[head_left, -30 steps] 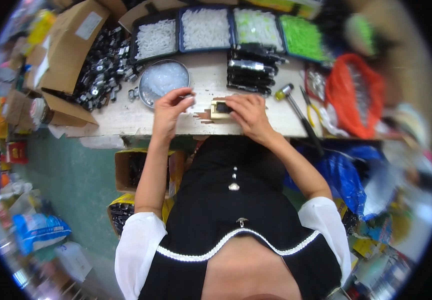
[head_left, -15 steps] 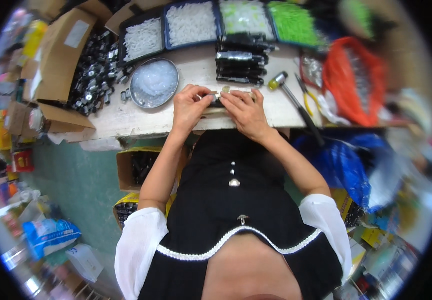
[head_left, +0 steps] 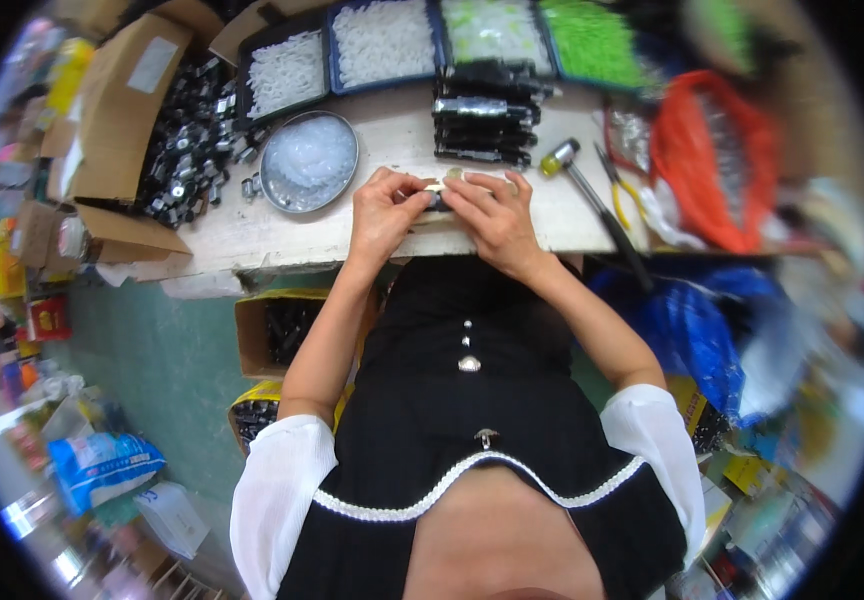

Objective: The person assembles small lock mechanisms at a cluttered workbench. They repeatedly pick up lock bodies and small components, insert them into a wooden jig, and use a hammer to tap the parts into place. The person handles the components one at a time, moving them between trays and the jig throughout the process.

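At the front of the white workbench (head_left: pixel 282 240), both my hands close on a small dark piece (head_left: pixel 436 201); its kind is hard to tell behind the fingers. My left hand (head_left: pixel 382 214) pinches its left end between thumb and fingertips. Over its right end lie the bent fingers of my right hand (head_left: pixel 497 220). A small yellowish block or fixture (head_left: pixel 453 174) shows just beyond the fingertips. Farther back, several long black parts (head_left: pixel 482 125) with shiny sections lie stacked. Left of my hands stands a round metal dish (head_left: pixel 309 160) of translucent small pieces.
Trays of white pieces (head_left: pixel 382 45) and green pieces (head_left: pixel 592 45) line the back. A carton (head_left: pixel 117 130) and a heap of black-and-silver parts (head_left: pixel 187 150) are left. At right lie a hammer (head_left: pixel 602 215), yellow-handled pliers (head_left: pixel 624 195) and a red bag (head_left: pixel 702 150).
My hands have drawn slightly closer together, the left one shifting a little right. The same small dark piece stays between them.
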